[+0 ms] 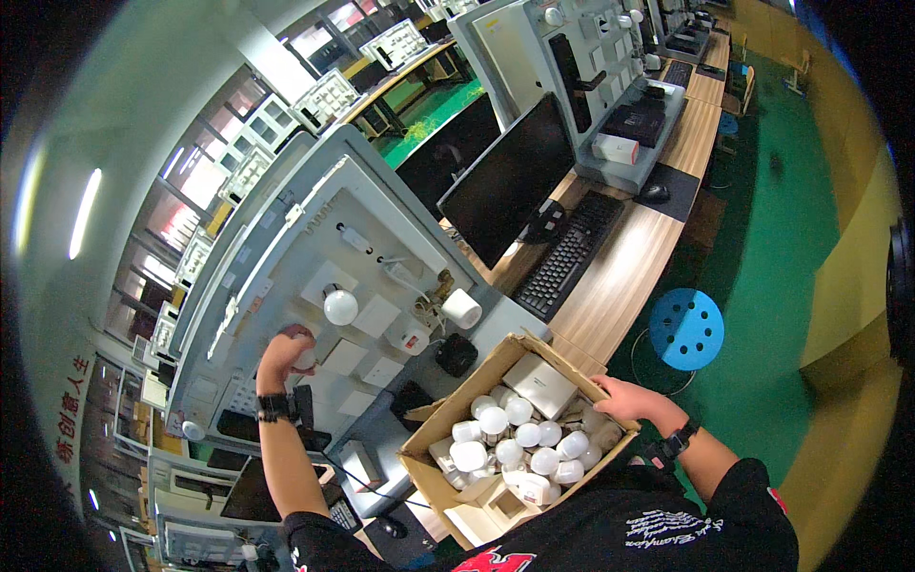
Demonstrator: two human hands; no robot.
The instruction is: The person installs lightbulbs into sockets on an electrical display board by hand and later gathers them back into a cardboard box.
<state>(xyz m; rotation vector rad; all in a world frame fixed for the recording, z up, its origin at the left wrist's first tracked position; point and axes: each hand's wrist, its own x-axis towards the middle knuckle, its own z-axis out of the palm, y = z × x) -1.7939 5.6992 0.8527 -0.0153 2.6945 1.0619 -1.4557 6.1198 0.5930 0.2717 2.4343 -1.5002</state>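
Observation:
At the upright grey display panel, my left hand curls its fingers round a small round white fitting; the hand hides part of it, so its exact kind is unclear. A white light bulb is mounted just above and to the right of that hand. My right hand grips the right rim of an open cardboard box held close to my body. Inside the box lie several white light bulbs, a flat white carton and an opened small box.
Wall plates, a white cylindrical lamp and a black device sit on the panel. Beyond the box are a keyboard and monitor on a wooden desk. A blue stool stands on the green floor at right.

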